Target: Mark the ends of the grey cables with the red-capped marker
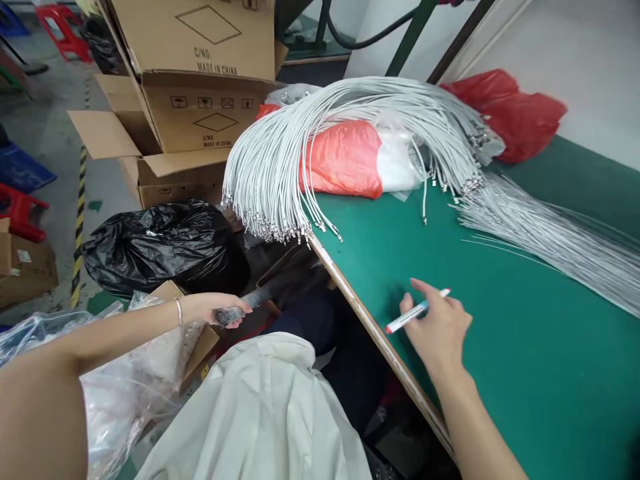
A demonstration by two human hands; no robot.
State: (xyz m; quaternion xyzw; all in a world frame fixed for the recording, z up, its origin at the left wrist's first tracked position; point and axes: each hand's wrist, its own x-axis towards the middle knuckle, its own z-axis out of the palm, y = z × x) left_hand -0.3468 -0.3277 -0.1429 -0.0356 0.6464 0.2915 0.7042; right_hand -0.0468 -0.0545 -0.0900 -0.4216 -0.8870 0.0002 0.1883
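On the left, away from the table, my left hand (213, 308) is closed around a grey, speckled, rod-like thing (257, 297); its far end blurs into the dark area, so its kind is unclear. My right hand (443, 327) is just above the green tabletop (540, 373), with a white marker pen (407, 319) held between thumb and fingers. The pen has red ends and a blue band. Beyond both hands, a large bundle of white cables (280, 167) with small metal ends arches over a red plastic bag (343, 160) and hangs over the table edge.
Thin clear-white strands (555, 247) lie along the table's right side. Another red bag (515, 113) rests against the wall. Cardboard boxes (193, 120) are stacked at the back left. A black plastic bag (160, 247) and clear bags (135, 380) are on the left.
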